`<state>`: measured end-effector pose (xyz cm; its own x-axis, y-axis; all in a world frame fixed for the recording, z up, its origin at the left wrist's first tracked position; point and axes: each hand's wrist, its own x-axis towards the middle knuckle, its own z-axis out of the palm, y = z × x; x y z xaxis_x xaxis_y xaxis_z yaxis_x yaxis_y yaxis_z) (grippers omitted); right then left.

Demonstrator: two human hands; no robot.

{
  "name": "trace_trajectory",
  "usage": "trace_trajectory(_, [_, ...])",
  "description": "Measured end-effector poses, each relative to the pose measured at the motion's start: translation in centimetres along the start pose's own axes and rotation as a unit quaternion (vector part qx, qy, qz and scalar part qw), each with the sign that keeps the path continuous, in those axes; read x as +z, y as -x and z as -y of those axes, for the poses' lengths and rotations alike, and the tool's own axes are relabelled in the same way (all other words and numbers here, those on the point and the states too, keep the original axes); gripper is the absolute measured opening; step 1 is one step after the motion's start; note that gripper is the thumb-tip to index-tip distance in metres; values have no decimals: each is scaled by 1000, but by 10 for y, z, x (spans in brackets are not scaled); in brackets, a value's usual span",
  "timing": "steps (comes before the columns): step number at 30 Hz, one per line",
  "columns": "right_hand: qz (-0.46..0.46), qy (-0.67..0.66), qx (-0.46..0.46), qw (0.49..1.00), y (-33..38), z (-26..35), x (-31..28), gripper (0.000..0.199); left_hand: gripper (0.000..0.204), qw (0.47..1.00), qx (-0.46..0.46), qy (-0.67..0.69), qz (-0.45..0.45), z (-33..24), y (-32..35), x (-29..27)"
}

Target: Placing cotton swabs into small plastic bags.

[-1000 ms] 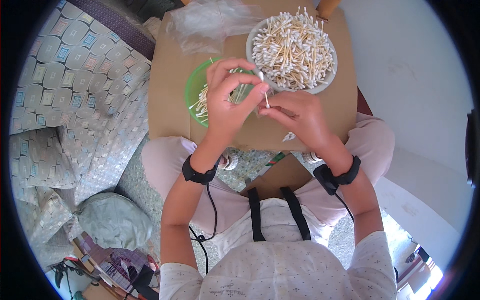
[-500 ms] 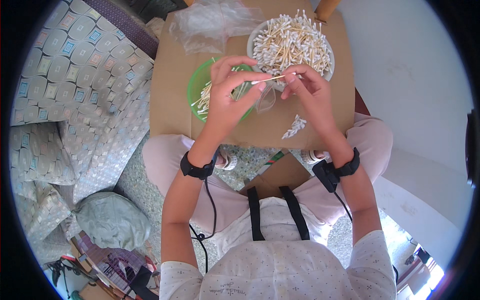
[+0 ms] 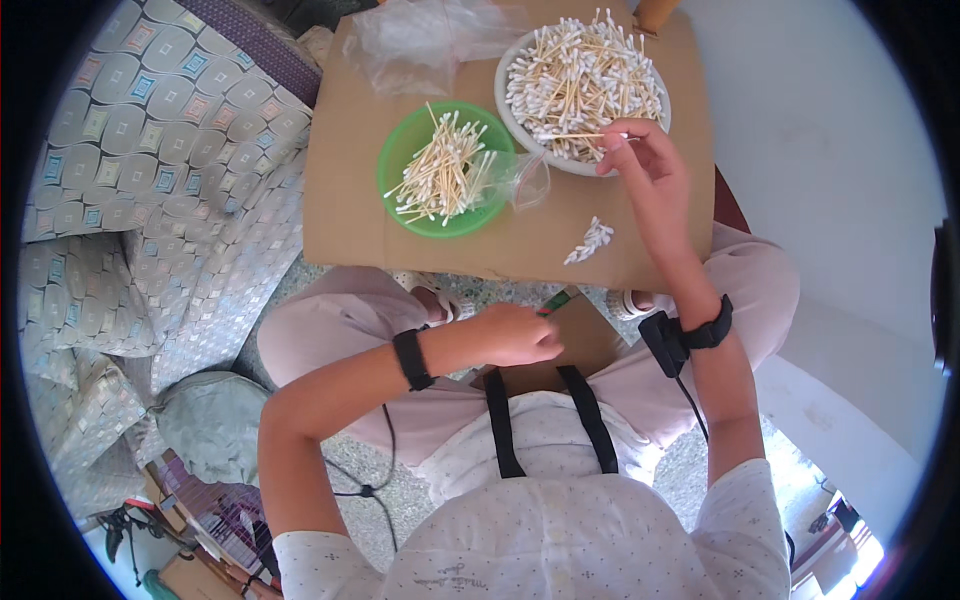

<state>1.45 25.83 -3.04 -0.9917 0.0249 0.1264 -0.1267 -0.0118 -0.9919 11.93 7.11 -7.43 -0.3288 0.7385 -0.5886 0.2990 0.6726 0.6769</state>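
My right hand pinches a cotton swab between thumb and fingertips, at the near edge of a white bowl. That bowl is heaped with cotton swabs. My left hand is drawn back over my lap with its fingers curled; what they hold, if anything, is hidden. Further off, a green bowl holds a loose bunch of swabs. A small clear bag leans over its right rim. Near the front edge lies a little pile of white cotton tips.
Everything stands on a brown cardboard-covered surface. Clear plastic bags lie at its far left. Patterned fabric drapes down on the left, and a pale wall stands on the right. Cardboard shows below, between my legs.
My left hand has left the swab and swung back toward my lap, its fingers closing. The green bowl is uncovered. My right hand has moved slightly right, still pinching the swab.
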Motion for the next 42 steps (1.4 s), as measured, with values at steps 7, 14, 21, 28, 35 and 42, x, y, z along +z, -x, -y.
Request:
trace_trajectory(7, [-17, -2, 11, 1000, 5, 5, -2, 14, 83, 961, -121, 213, -131, 71, -38, 125])
trace_trajectory(14, [-37, -29, 2, 999, 3, 5, -6, 13, 81, 923, -173, 334, -79, 68, -48, 112])
trace_trajectory(21, [-16, -14, -60, 998, 3, -21, -14, 12, 80, 958, -99, 257, -80, 74, -50, 113])
trace_trajectory(28, [5, 160, -275, 948, 33, -11, -34, 10, 79, 968, -34, 247, -35, 62, -52, 127])
trace_trajectory(35, [-146, 97, -169, 970, 46, -16, -35, 8, 72, 985, -60, 160, -15, 50, -64, 110])
trace_trajectory(42, [-72, 195, -200, 958, 51, -19, -49, 8, 70, 975, -36, 217, -15, 46, -64, 114])
